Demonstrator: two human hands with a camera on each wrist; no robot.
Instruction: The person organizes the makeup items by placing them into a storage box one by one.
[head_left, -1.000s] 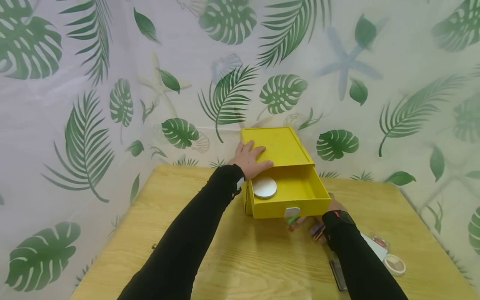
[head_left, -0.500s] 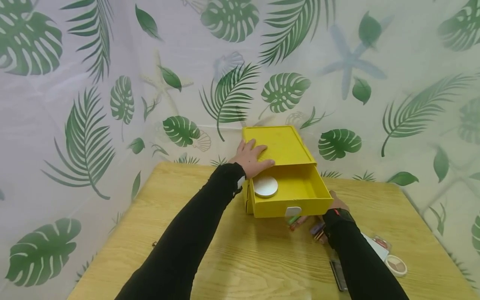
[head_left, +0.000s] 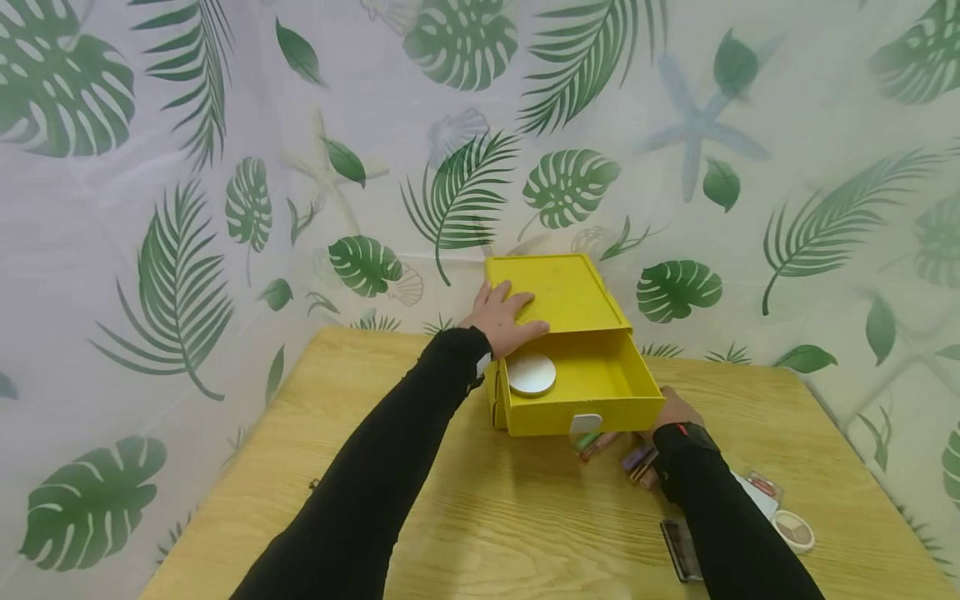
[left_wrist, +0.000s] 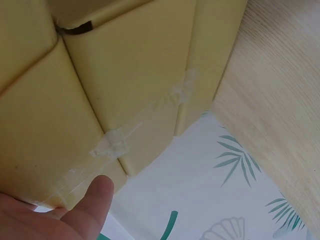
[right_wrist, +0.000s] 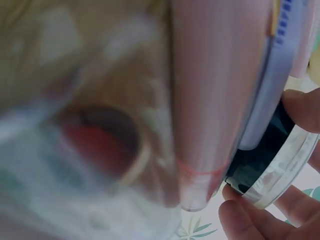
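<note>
Resting with fingers spread, the left hand (head_left: 502, 321) lies on the top left edge of a yellow rectangular box (head_left: 562, 292), whose pulled-out yellow drawer (head_left: 630, 414) holds a flat, round white disc (head_left: 532, 375). Partly hidden behind the drawer's right corner, the right hand (head_left: 677, 410) pinches a round black-and-clear container (right_wrist: 265, 154); a translucent pink tube (right_wrist: 215, 100) and a slim purple tube (right_wrist: 265, 105) partly block it in the wrist view. Near the black right sleeve (head_left: 738, 517), a dark rectangular case (head_left: 678, 546) and a white-rimmed round compact (head_left: 792, 531) lie on the wooden worktop (head_left: 540, 525).
</note>
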